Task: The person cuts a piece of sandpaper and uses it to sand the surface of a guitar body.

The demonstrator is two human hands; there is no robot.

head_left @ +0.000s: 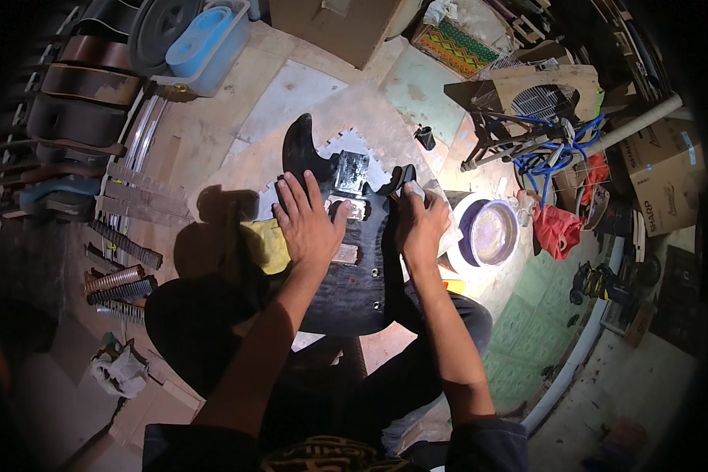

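Observation:
A black electric guitar body (334, 295) lies across my lap, its two horns pointing away from me. Bare pale cavities show in its middle. My left hand (311, 224) rests flat on the left part of the body with fingers spread. At the right horn, my right hand (422, 228) is closed around a small grey pad (411, 190) pressed to the horn's edge. Fingers hide most of that pad, so I cannot tell its exact kind. Beside my left wrist is a yellow cloth-like item (266, 245).
A purple-rimmed round tub (492, 234) with cloudy liquid stands right of my right hand. Beyond it are a red bag (557, 230) and coiled blue hose (554, 161). Curved dark wooden pieces (86, 84) fill the left side. A cardboard box (330, 31) sits at the back.

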